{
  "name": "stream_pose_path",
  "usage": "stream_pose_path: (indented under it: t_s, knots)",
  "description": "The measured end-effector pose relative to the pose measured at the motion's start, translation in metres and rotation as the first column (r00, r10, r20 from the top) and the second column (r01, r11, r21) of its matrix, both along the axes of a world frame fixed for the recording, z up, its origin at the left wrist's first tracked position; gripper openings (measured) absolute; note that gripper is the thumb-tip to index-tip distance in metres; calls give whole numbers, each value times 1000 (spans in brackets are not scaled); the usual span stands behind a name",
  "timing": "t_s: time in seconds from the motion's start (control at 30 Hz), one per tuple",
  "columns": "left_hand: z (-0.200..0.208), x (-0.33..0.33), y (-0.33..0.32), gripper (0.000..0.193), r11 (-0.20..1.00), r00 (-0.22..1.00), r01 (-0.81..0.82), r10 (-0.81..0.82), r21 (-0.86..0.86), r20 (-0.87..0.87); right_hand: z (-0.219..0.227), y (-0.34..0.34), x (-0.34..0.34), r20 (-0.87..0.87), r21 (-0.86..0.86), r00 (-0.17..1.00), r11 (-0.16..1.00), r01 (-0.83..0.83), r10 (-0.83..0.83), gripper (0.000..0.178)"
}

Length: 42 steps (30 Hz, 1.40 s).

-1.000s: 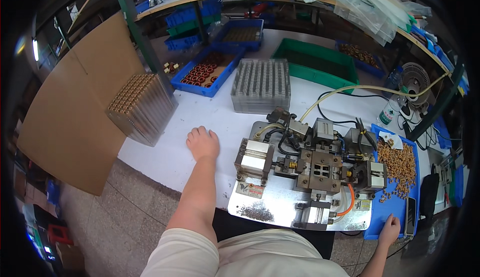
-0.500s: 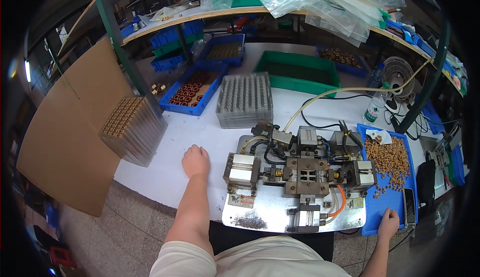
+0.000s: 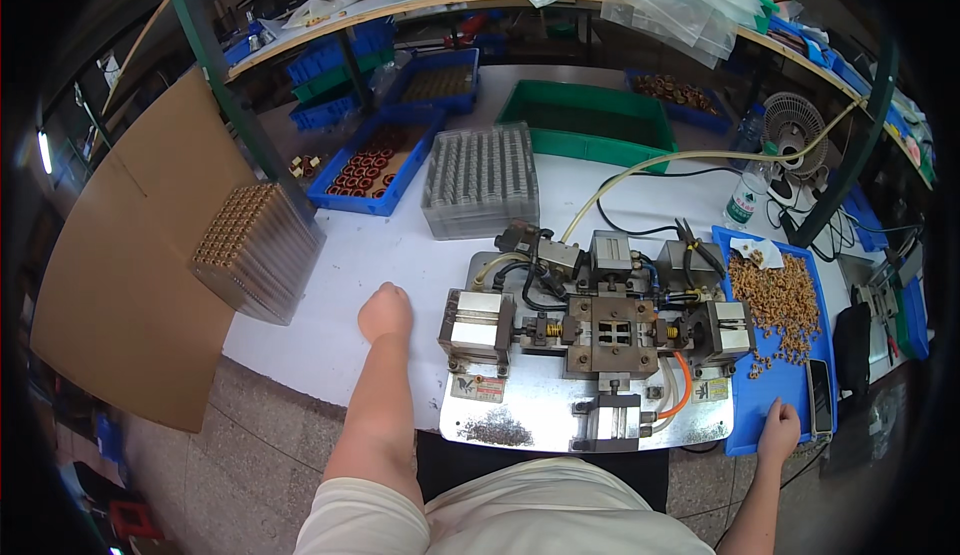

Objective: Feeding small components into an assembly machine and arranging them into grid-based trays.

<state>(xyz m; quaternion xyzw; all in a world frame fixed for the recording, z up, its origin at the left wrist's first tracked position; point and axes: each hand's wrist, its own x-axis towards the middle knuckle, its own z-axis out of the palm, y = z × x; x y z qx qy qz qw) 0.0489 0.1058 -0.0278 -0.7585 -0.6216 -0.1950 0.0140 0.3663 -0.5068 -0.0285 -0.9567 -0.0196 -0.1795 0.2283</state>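
My left hand (image 3: 386, 313) rests as a closed fist on the white tabletop, left of a metal machine (image 3: 612, 340); nothing shows in it. The machine has a dark central block with a square opening, and steel blocks face it on several sides. At the right, my right hand (image 3: 779, 431) lies over the near part of a blue tray (image 3: 750, 410), fingers curled in; whatever they hold, if anything, is hidden. Small brass-coloured parts (image 3: 775, 305) are heaped in the tray's far part. Beside the right hand lies a phone (image 3: 820, 395).
A clear stack of brass-tipped pieces (image 3: 255, 250) stands at the left by a brown board (image 3: 130, 265). Farther back are a grey tray stack (image 3: 480, 183), a blue bin of red rings (image 3: 375, 170), a green bin (image 3: 590, 135), a bottle (image 3: 745, 195) and a fan (image 3: 795, 130).
The view has shifted slightly, so the bench items sit a little higher in the picture. My left fist looks turned a little, its fingers less visible. The right hand stays over the tray.
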Motion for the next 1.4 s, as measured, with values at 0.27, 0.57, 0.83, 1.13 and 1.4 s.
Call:
stream_pose_path:
  t_s: [0.27,0.57,0.83,1.13,1.4]
  knots:
    - [5,0,-3,29,999,1000,-5,5,-32,14,7,2,-4,-84,-34,996,999,24,-27,45]
    - [7,-1,-4,29,998,1000,-9,11,-61,19,2,1,-4,-53,-17,998,999,35,-36,46]
    - [7,0,-2,29,998,1000,-9,11,-67,26,13,10,-5,-124,-32,991,998,52,-56,45]
    - [-1,-4,0,29,991,996,-1,13,-137,88,3,9,-5,32,-77,998,996,50,-48,40]
    - [-8,-10,3,24,999,992,6,-1,-37,126,14,19,-13,99,64,994,998,30,-36,38]
